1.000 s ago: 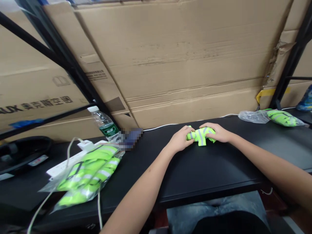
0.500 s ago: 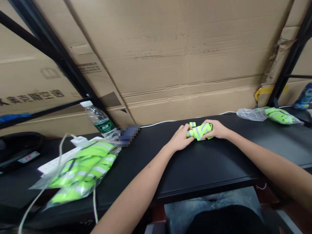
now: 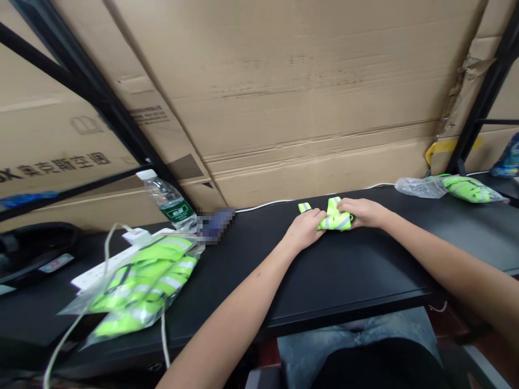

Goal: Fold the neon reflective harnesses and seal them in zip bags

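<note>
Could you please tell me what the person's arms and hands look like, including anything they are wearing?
The left hand and right hand are bare, with no gloves, rings or watch in view. The left forearm and right forearm show no sleeves or cables. Blue jeans show below the desk.

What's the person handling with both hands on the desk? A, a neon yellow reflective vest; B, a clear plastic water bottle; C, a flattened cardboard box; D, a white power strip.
A. The left hand and right hand both hold the bunched neon yellow reflective vest, its grey stripes showing, on the black desk.
</note>
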Action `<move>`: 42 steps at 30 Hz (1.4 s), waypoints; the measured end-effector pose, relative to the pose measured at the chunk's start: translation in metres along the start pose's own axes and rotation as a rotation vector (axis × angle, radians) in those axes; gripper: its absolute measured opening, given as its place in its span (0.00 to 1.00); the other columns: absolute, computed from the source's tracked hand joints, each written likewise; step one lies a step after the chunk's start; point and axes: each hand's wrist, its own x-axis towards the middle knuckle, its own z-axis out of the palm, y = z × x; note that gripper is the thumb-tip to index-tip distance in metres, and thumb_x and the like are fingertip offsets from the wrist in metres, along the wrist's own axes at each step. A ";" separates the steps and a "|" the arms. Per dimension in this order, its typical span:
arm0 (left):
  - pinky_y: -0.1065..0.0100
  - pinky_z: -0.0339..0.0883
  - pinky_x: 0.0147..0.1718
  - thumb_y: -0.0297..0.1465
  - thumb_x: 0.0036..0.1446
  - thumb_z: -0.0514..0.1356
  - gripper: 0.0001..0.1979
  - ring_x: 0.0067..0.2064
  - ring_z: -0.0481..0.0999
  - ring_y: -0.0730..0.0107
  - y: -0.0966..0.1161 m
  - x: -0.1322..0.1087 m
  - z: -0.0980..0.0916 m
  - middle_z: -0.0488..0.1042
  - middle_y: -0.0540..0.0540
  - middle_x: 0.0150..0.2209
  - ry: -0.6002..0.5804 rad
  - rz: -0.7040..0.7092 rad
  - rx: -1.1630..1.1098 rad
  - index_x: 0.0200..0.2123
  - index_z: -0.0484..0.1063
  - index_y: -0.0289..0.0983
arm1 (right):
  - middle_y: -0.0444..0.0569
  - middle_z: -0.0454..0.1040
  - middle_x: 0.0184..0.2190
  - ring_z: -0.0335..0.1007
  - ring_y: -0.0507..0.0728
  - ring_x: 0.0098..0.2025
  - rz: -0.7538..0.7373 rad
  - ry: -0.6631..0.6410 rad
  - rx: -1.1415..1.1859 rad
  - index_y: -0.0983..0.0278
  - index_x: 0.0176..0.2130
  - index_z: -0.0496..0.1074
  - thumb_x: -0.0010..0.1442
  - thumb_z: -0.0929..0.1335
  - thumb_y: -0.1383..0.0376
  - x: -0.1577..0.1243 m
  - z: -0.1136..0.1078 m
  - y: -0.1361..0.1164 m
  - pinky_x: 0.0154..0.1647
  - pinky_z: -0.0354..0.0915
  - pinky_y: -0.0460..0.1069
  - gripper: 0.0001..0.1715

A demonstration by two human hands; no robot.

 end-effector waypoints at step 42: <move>0.64 0.65 0.32 0.35 0.50 0.64 0.13 0.36 0.73 0.61 0.006 -0.016 -0.043 0.70 0.48 0.35 -0.101 -0.306 -0.139 0.35 0.63 0.40 | 0.52 0.74 0.40 0.68 0.62 0.40 0.371 -0.062 -0.004 0.61 0.43 0.72 0.54 0.73 0.57 0.011 -0.020 -0.055 0.41 0.63 0.55 0.18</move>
